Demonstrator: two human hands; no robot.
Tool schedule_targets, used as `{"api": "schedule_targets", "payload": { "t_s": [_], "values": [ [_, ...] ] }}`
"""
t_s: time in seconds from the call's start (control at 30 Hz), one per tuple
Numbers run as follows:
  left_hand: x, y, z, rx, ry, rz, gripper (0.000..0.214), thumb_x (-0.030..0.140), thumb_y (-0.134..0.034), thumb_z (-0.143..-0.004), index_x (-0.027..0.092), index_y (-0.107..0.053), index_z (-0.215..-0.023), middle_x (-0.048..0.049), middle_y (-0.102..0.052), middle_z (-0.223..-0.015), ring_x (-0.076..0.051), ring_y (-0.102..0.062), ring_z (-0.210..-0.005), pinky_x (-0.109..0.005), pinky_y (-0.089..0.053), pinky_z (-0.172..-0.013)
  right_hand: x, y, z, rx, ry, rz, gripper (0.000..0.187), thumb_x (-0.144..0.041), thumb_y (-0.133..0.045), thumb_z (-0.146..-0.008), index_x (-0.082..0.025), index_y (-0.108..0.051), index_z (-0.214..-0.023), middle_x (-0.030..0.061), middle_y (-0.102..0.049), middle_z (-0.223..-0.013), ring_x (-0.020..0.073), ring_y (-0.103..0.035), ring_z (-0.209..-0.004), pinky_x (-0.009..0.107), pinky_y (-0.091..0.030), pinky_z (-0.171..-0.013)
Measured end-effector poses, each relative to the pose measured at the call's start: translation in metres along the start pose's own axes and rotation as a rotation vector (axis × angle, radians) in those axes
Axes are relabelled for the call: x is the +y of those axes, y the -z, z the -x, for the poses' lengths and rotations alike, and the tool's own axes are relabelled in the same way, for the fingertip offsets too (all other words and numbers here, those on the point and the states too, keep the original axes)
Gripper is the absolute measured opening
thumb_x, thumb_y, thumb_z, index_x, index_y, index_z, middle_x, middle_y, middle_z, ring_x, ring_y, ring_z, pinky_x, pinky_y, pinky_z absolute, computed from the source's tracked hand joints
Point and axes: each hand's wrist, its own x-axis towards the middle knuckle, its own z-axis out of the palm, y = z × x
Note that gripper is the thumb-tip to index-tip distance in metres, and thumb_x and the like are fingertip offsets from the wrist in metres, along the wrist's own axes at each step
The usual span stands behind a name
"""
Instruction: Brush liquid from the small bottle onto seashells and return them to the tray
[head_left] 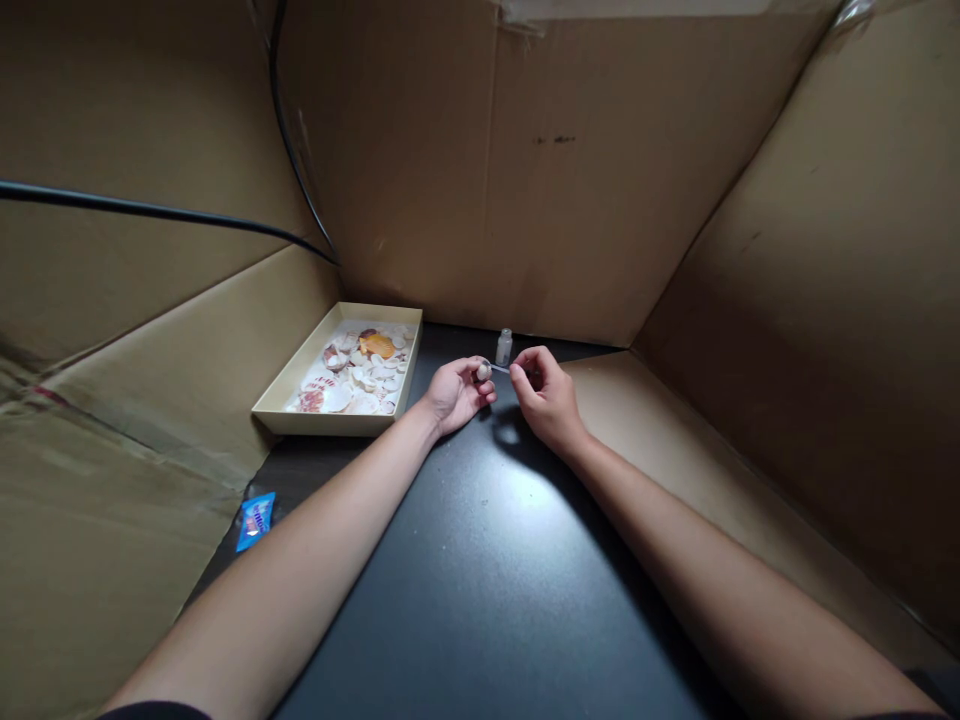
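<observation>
My left hand [458, 393] is turned palm up, pinching a small pale round piece, probably a shell [484, 371], between thumb and fingers. From the right, my right hand [546, 392] grips a thin whitish stick [500, 369], perhaps a brush, whose far end reaches the shell. Its tip is too small to make out. Just behind the hands stands a small clear bottle [504, 348], upright, with cloudy whitish contents. Left of my left hand lies a cream shallow box [330, 424] of white, reddish and orange shells [377, 345].
A blue printed packet [256, 521] rests near the left edge of the dark tabletop [450, 600]. Cardboard walls [570, 180] enclose the back and both sides. A black cable [165, 212] runs along the left. A cardboard flap [675, 440] lies on the right.
</observation>
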Motion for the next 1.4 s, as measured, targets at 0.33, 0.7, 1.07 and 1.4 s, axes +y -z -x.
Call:
{"api": "schedule_targets", "payload": {
  "t_s": [0.33, 0.7, 1.07, 1.4],
  "values": [
    [-0.0002, 0.0003, -0.0004, 0.008, 0.0, -0.01, 0.008, 0.011, -0.048, -0.073, 0.015, -0.049, -0.067, -0.0001, -0.046, -0.061, -0.01, -0.042, -0.048, -0.025, -0.039, -0.049, -0.0011, -0.0002, 0.0005, 0.013, -0.011, 0.02, 0.011, -0.032, -0.053, -0.084, -0.022, -0.05, -0.083, -0.0043, -0.05, -0.065, 0.0106, -0.043, -0.055, 0.024, -0.035, -0.054],
    [-0.0006, 0.002, -0.0014, 0.024, -0.008, -0.018, 0.005, 0.011, -0.054, -0.073, 0.015, -0.052, -0.07, 0.0002, -0.05, -0.064, -0.008, -0.04, -0.048, -0.023, -0.036, -0.048, -0.0017, 0.0003, 0.0007, 0.004, -0.016, 0.002, 0.012, -0.032, -0.054, -0.082, -0.021, -0.05, -0.084, -0.0046, -0.05, -0.066, 0.0103, -0.042, -0.055, 0.024, -0.034, -0.054],
    [-0.0019, 0.0033, -0.0033, 0.038, -0.013, -0.022, 0.005, 0.013, -0.055, -0.074, 0.013, -0.054, -0.069, 0.0008, -0.049, -0.063, -0.008, -0.041, -0.048, -0.023, -0.039, -0.049, -0.0026, 0.0009, 0.0012, -0.003, -0.013, 0.026, 0.011, -0.03, -0.055, -0.081, -0.021, -0.05, -0.082, -0.0042, -0.051, -0.066, 0.0097, -0.042, -0.055, 0.023, -0.034, -0.054],
    [-0.0019, 0.0024, -0.0036, 0.047, -0.013, -0.025, 0.006, 0.012, -0.056, -0.074, 0.013, -0.054, -0.069, 0.0014, -0.048, -0.061, -0.008, -0.042, -0.048, -0.023, -0.039, -0.048, -0.0043, 0.0006, 0.001, -0.012, -0.01, 0.016, 0.01, -0.03, -0.054, -0.08, -0.021, -0.05, -0.082, -0.0039, -0.051, -0.067, 0.0097, -0.042, -0.054, 0.023, -0.034, -0.053]
  ]
}}
